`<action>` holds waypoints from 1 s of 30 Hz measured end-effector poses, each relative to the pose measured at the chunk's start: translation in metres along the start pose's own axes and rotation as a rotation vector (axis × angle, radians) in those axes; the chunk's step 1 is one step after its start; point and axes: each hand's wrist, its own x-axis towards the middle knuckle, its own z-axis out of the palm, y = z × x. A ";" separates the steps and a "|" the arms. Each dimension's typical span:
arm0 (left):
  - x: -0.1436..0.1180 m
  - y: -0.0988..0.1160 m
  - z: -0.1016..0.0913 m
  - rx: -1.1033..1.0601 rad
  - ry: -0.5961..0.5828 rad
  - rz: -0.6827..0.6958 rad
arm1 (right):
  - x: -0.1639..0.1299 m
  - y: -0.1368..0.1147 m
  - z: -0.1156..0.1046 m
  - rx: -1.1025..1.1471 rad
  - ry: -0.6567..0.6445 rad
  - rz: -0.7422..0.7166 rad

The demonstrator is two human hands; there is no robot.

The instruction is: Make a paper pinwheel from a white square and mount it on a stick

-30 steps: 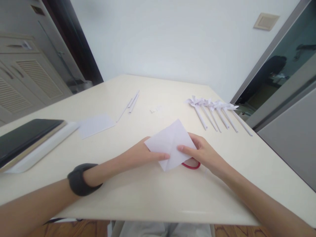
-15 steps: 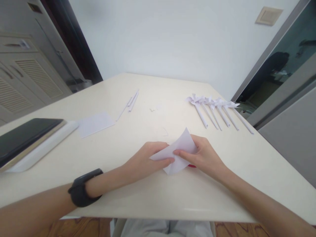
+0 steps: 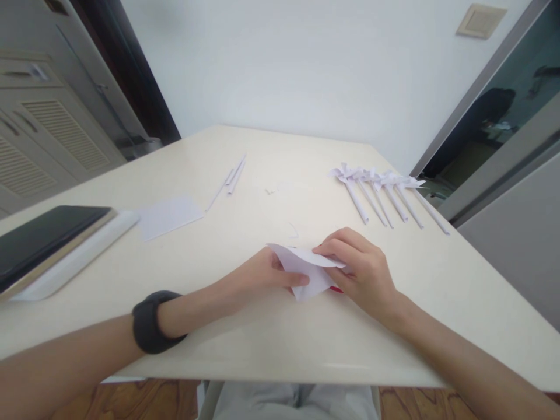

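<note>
1. While your left hand [image 3: 262,274] pinches the near corner of the white paper sheet [image 3: 306,271] with its thumb on top, your right hand [image 3: 363,271] grips the sheet's far edge and bends it over.
2. You hold the sheet just above the cream table [image 3: 271,344], near its front middle, over a red object [image 3: 336,289] that is mostly hidden.
3. Rolled paper pinwheels [image 3: 380,192] lie well apart to your right; a loose sheet [image 3: 168,216] and a dark tablet [image 3: 44,236] lie to your left.

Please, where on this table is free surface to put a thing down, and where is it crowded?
Bare patches of the cream table: the near edge before both hands, and the far middle between the thin paper strips and the row of white paper pinwheels. Crowded: around the folded white paper, and the left side by the black tablet.
</note>
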 end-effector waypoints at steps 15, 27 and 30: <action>-0.004 0.004 0.002 -0.119 -0.043 0.042 | 0.000 0.010 0.002 -0.395 -0.035 -0.302; -0.002 0.001 0.000 -0.201 -0.076 0.116 | 0.004 0.014 -0.002 -0.507 -0.152 -0.318; -0.002 0.003 -0.002 -0.250 -0.128 0.126 | 0.004 0.014 -0.004 -0.522 -0.180 -0.318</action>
